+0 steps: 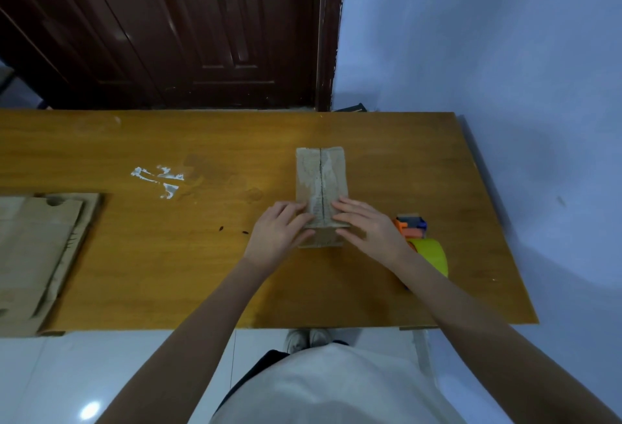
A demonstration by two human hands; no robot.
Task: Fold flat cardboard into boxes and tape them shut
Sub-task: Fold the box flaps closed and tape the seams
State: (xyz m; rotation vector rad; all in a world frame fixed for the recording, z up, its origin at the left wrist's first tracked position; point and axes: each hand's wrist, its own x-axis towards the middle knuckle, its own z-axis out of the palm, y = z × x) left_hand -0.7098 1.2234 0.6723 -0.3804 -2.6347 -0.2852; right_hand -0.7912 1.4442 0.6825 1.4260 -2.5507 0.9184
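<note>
Cardboard box (321, 184) folded up, standing right of the middle of the table (202, 272), top flaps meeting along a centre seam. Left hand (279, 231) and right hand (365, 225) both flat on the near flaps, fingers straight, pressing, gripping nothing. Tape dispenser (425, 245) just beside the right hand, toward the table's right edge. Flat cardboard stack (37, 255) at the left edge.

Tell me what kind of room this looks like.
Probably a plain room at home used for packing: a wooden table by a dark panelled door, with a tape dispenser and flat cardboard.
</note>
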